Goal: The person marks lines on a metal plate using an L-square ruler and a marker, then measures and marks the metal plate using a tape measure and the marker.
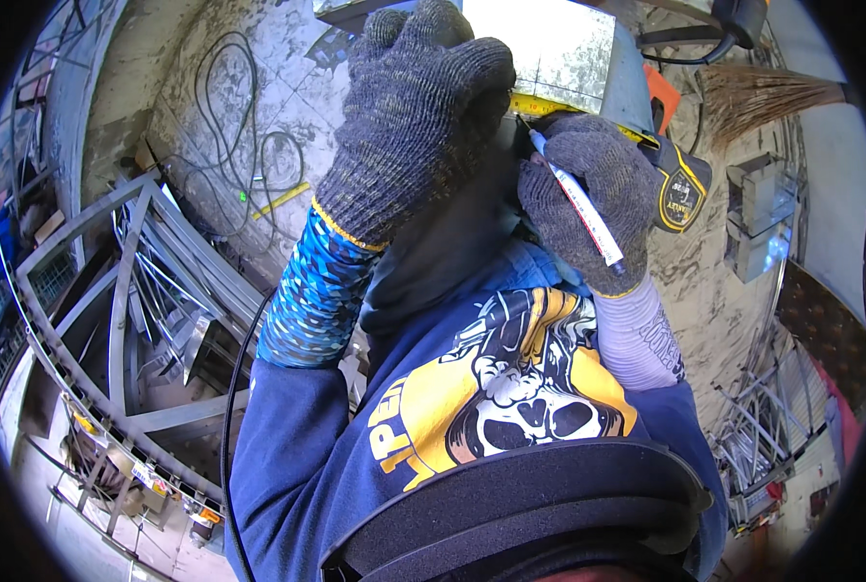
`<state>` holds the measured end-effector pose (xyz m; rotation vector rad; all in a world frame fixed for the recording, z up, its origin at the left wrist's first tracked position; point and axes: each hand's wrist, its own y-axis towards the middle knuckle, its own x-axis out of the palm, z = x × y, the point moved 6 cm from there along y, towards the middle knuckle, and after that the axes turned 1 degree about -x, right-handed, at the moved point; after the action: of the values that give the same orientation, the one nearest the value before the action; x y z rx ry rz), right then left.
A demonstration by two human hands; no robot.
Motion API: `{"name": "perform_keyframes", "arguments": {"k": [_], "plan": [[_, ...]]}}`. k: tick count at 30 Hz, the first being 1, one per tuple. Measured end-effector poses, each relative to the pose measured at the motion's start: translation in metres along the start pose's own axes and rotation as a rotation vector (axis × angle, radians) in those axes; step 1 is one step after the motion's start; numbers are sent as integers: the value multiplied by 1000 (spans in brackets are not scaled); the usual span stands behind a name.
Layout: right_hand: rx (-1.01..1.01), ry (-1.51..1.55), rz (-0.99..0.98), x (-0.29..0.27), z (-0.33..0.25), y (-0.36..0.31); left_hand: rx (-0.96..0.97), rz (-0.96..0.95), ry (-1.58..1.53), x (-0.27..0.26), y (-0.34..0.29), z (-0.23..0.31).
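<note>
A metal piece with a flat, bright top [540, 48] lies ahead of me at the top of the view. Along its near edge runs the yellow blade of a tape measure [683, 184], whose black and yellow case sits just right of my right hand. My right hand [598, 199], in a dark grey knit glove, is closed on a white marker pen [586, 215], its blue tip end pointing up toward the blade. My left hand [409, 121], gloved alike, is curled at the left side of the metal; whatever lies inside its fingers is hidden.
A thin cable [249, 116] lies looped on the stained floor at the left. Below it stands a curved metal frame [123, 291] with loose metal strips. At the right are a straw broom [768, 97], an open metal box [761, 218] and a pile of metal bars [763, 427].
</note>
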<state>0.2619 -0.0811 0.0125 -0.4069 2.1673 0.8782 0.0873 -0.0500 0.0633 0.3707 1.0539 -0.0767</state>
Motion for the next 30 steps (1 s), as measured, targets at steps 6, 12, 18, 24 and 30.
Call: {"name": "perform_keyframes", "arguments": {"k": [6, 12, 18, 24, 30], "plan": [[-122, -41, -19, 0, 2, 2, -14, 5, -38, 2, -3, -3], [27, 198, 100, -25, -13, 31, -35, -14, -56, 3, -2, -3], [89, 73, -19, -17, -8, 19, -23, -2, -69, 2, -2, -2], [77, 76, -2, -17, -10, 18, -13, -9, -68, 3, -2, -4], [-23, 145, 68, -18, -4, 19, -23, -20, -65, 2, -1, -4]]}}
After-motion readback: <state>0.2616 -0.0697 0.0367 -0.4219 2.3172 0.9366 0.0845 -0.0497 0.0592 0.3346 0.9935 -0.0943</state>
